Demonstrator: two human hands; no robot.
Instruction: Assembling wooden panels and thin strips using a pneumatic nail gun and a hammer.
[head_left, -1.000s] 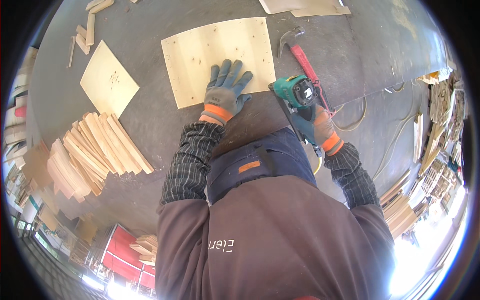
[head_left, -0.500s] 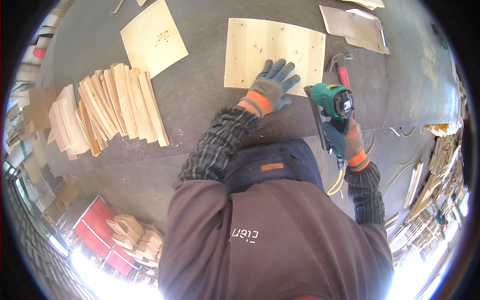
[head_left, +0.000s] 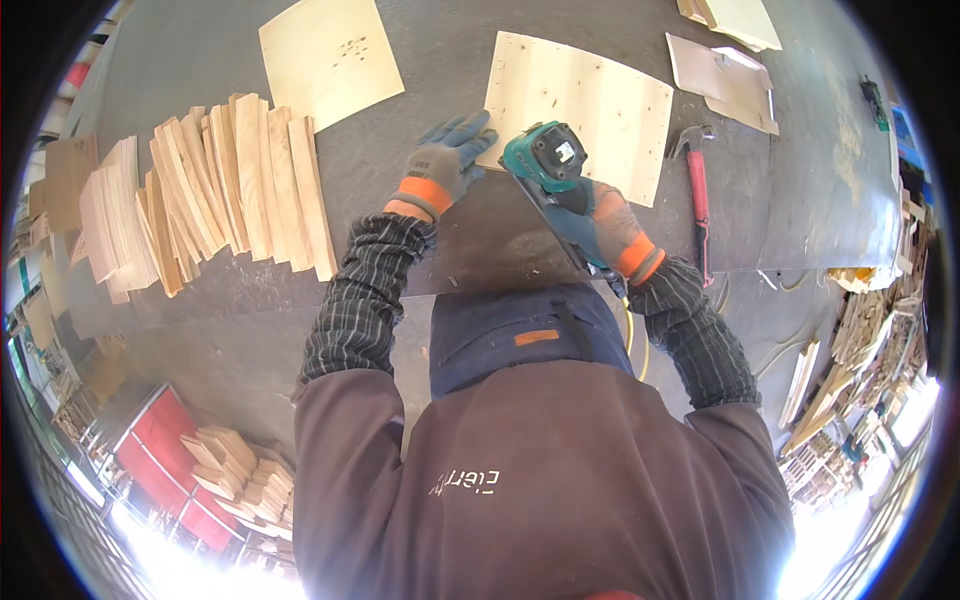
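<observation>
A pale wooden panel point(head_left: 590, 100) with small marks along its edges lies tilted on the dark table. Over its near-left corner, my right hand point(head_left: 605, 225) is wrapped round the handle of a green and black nail gun point(head_left: 545, 160). A yellow hose hangs from the tool's lower end. My left hand point(head_left: 445, 165), in a grey-blue glove with an orange cuff, is stretched out at the same corner, its fingertips by the panel's left edge. To the right of the panel, a claw hammer point(head_left: 698, 200) with a red handle rests on the table.
At the left, several wooden strips point(head_left: 250, 185) stand in a row beside a stack of thin boards point(head_left: 118, 220). Another pale sheet point(head_left: 330, 60) lies behind them. Flat brownish sheets point(head_left: 722, 80) are at the far right. The table point(head_left: 400, 280) ends in front of my body.
The nail gun has moved left, from the panel's near-right corner to its near-left corner. My left hand has slid left off the panel's middle. The panel now sits more tilted.
</observation>
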